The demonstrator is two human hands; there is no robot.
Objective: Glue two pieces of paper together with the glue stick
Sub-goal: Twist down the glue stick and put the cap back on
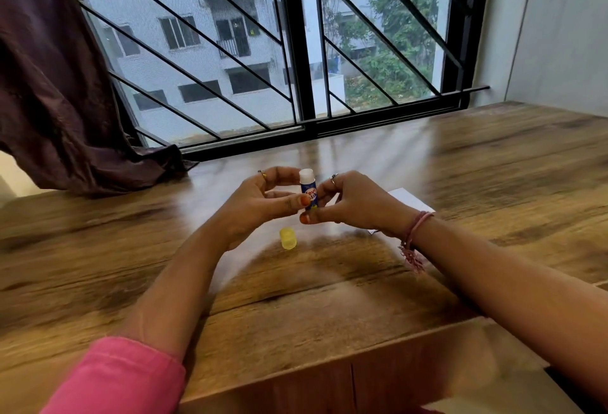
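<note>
An uncapped blue glue stick (pixel 308 188) with white glue showing at its top stands upright above the wooden table (pixel 329 298). My left hand (pixel 263 203) pinches its side with thumb and fingers. My right hand (pixel 348 203) grips its lower end. The yellow cap (pixel 288 239) lies on the table just below my hands. White paper (pixel 413 201) lies flat behind my right hand, mostly hidden by the hand and wrist.
A barred window (pixel 296 51) runs along the table's far edge. A dark curtain (pixel 59 84) hangs at the left and drapes onto the table's corner. A wall (pixel 559 35) stands at the right.
</note>
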